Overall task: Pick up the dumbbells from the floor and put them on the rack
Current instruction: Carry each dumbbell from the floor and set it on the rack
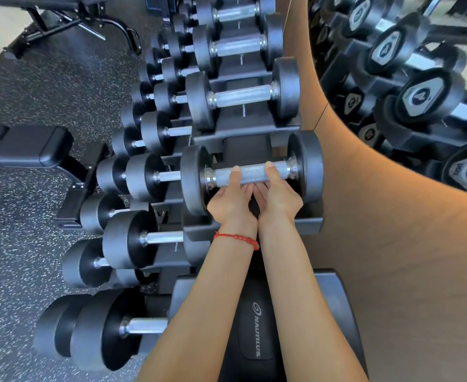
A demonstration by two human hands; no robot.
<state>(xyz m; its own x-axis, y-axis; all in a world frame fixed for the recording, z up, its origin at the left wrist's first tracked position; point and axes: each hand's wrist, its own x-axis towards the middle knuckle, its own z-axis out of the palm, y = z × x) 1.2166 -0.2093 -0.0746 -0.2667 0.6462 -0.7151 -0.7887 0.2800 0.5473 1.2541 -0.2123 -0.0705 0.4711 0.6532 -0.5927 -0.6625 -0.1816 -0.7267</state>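
Note:
A black round-headed dumbbell (pixel 257 172) with a knurled chrome handle lies across the top tier of the black rack (pixel 251 337), its heads over the saddles. My left hand (pixel 232 199), with a red string bracelet at the wrist, grips the handle from below on the left. My right hand (pixel 277 194) grips it from below right beside the left one. Both thumbs show on top of the bar. More dumbbells (pixel 243 95) fill the top tier beyond it, and others sit on the lower tiers (pixel 133 241) to the left.
A tan wall (pixel 392 244) runs along the right of the rack, with a mirror (pixel 408 78) above it reflecting dumbbells. Speckled rubber floor (pixel 20 216) lies to the left, with a black bench (pixel 26 147) and another bench frame (pixel 61 17) farther back.

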